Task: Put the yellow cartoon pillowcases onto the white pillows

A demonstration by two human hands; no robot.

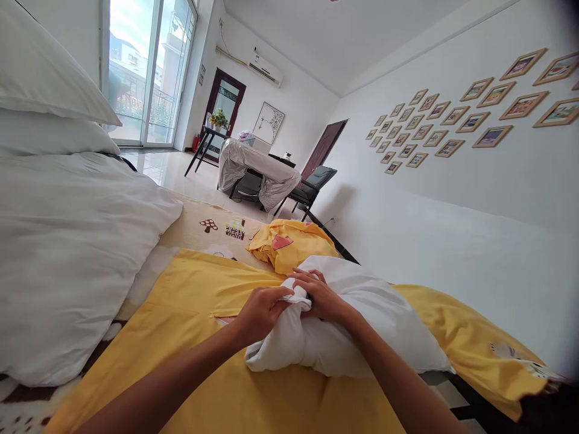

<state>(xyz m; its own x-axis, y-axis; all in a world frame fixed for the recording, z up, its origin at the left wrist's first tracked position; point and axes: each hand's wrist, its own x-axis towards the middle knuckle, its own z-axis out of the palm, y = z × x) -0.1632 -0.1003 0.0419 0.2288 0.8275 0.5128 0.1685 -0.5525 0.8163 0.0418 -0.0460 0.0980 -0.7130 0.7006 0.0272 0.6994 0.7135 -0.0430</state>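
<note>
A white pillow lies in front of me on a yellow cloth. My left hand pinches the bunched fabric at the pillow's near left end. My right hand is closed around the same gathered end, fingers curled over its top; a small dark spot shows beneath them. Just beyond my hands sits a crumpled yellow fabric bundle with a reddish patch. Another yellow cloth with a printed figure extends to the right of the pillow.
White pillows are stacked at the left, above a large white cushion or bedding piece. A cream patterned blanket covers the bed beyond. Farther off stand a covered table and a dark chair. A white wall rises at the right.
</note>
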